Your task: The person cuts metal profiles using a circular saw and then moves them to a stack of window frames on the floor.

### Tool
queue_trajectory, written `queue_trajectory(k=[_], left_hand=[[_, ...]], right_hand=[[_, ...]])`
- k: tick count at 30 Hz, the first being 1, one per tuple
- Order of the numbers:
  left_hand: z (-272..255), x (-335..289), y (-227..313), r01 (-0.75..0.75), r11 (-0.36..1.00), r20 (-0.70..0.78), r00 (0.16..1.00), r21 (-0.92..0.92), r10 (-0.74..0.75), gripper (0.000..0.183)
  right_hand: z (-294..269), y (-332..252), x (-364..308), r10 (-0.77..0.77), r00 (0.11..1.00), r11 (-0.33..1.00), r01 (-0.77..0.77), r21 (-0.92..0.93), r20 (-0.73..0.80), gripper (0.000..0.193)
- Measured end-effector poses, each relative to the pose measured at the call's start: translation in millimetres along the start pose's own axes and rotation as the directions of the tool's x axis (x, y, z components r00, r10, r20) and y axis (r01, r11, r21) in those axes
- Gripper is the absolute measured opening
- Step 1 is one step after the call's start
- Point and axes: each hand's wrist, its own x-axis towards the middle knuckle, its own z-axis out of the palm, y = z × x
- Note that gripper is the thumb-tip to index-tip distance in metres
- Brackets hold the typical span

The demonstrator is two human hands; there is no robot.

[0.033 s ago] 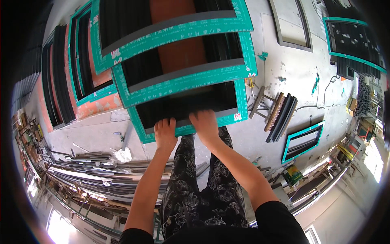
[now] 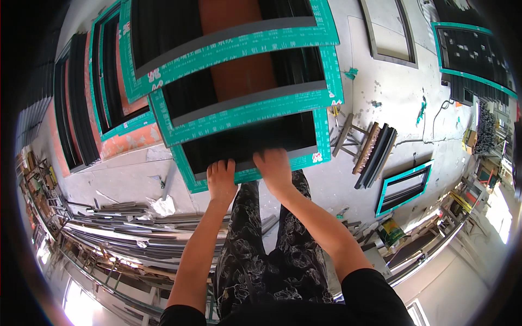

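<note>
Several dark aluminium window frames edged in green protective film lie stacked, overlapping, in front of me. The nearest frame (image 2: 321, 136) has its bottom rail right at my hands. My left hand (image 2: 222, 182) grips that rail with the fingers curled over its edge. My right hand (image 2: 274, 168) lies beside it on the same rail, fingers over the grey inner strip. Another frame (image 2: 244, 111) overlaps it higher up. My patterned trousers show below.
Long metal profiles (image 2: 125, 228) are piled on the floor at lower left, next to a crumpled white rag (image 2: 163, 205). A trestle with dark profiles (image 2: 375, 146) stands to the right. A small green-edged frame (image 2: 405, 187) and a bucket (image 2: 391, 231) are beyond it.
</note>
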Motion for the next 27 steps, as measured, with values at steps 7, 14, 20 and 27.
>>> queue_trajectory(k=[7,14,20,27], left_hand=[[-9.8,-22.7,7.5,0.061,0.997,0.205,0.978,-0.049,-0.05,0.077],[-122.2,50.4,-4.6,-0.057,0.998,-0.243,0.969,-0.032,0.048,0.082],[-91.1,102.1,-47.5,-0.067,0.997,-0.142,0.987,0.044,0.072,0.081],[-103.7,39.9,-31.6,0.004,1.0,0.025,1.0,0.029,-0.005,0.083]], right_hand=[[-4.6,-9.3,-27.9,0.015,0.989,1.0,-0.018,0.02,0.15,0.039],[-112.0,21.5,64.5,-0.116,0.989,0.993,0.115,-0.02,-0.094,0.049],[-98.9,81.2,112.7,-0.174,0.985,0.965,0.172,-0.2,0.009,0.059],[-109.7,46.3,57.9,-0.109,0.993,0.988,0.113,-0.103,0.044,0.044]])
